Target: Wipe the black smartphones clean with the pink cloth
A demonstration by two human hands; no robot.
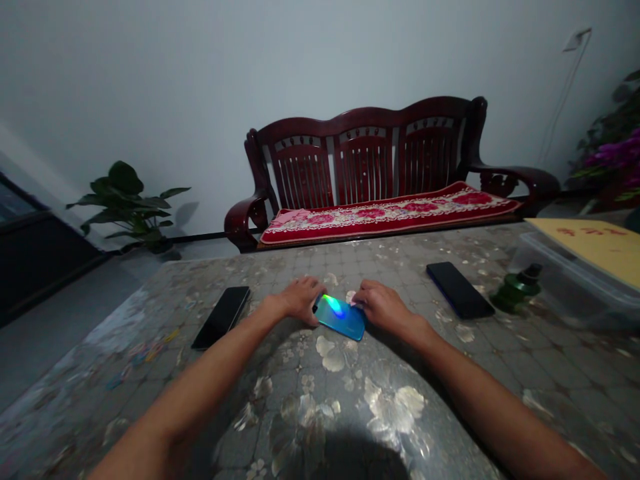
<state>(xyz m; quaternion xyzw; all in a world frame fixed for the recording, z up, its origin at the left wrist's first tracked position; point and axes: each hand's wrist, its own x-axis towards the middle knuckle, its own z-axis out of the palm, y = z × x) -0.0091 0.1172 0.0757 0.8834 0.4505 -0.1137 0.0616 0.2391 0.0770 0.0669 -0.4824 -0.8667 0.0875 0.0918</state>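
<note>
A shiny blue smartphone (341, 318) lies back side up on the patterned tablecloth, with a rainbow glare across it. My left hand (301, 299) grips its left end between thumb and fingers. At its upper right edge, my right hand (383, 305) has its fingers pinched together, touching or just over the phone. Something small and pale shows at those fingertips, too little of it to name. A black phone (221, 317) lies screen up to the left of my left hand. Another dark phone (459, 290) rests to the right of my right hand.
Right of the dark phone stands a green bottle (516, 291) beside a clear plastic box (565, 273) with a yellow sheet (595, 243) on top. Colourful small bands (145, 357) lie at the table's left. Beyond the table are a wooden bench (365, 153) and a potted plant (130, 203).
</note>
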